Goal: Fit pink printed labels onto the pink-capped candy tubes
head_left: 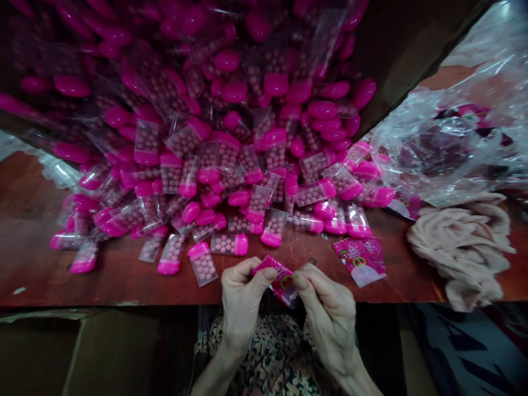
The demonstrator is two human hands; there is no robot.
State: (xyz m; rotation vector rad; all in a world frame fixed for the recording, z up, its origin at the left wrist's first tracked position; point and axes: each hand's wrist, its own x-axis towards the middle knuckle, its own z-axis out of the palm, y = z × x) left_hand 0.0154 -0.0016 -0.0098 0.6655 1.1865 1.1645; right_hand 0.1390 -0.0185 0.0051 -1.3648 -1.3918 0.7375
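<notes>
Both hands meet at the table's front edge around a pink printed label (284, 283). My left hand (243, 294) pinches its left end between thumb and fingers. On its right end, my right hand (328, 308) grips with thumb and bent forefinger. Whether something sits inside the label, I cannot tell. Another pink label (360, 261) lies flat to the right of my hands. Close in front of my left hand are a clear candy box with a pink cap (204, 265) and another candy box (229, 244) lying on its side, both filled with pale pink balls.
A large heap of pink-capped candy boxes (226, 159) spills from a dark container (396, 77) onto the reddish table (124, 286). To the right lie a crumpled beige cloth (462, 242) and a clear plastic bag (437, 148) with pink labels inside. Cardboard (115, 352) stands below the table edge.
</notes>
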